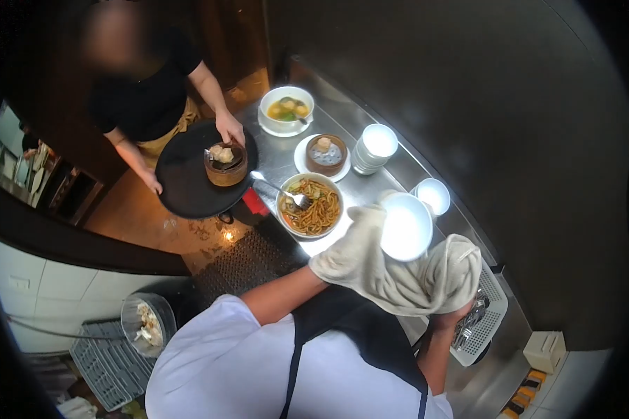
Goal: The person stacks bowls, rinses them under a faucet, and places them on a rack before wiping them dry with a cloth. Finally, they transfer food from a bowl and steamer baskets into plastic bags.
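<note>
White bowl [405, 227] just right of noodle bowl [311, 206]. Your left hand [354, 257], under the cloth [426, 279], is against its rim; I cannot tell its grip. Your right hand [456, 315] clutches the cloth below.

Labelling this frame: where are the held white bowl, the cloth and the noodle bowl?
white bowl [405, 227], head view, inside bottom.
cloth [398, 283], head view, middle folds.
noodle bowl [313, 236], head view, lower rim.
</note>
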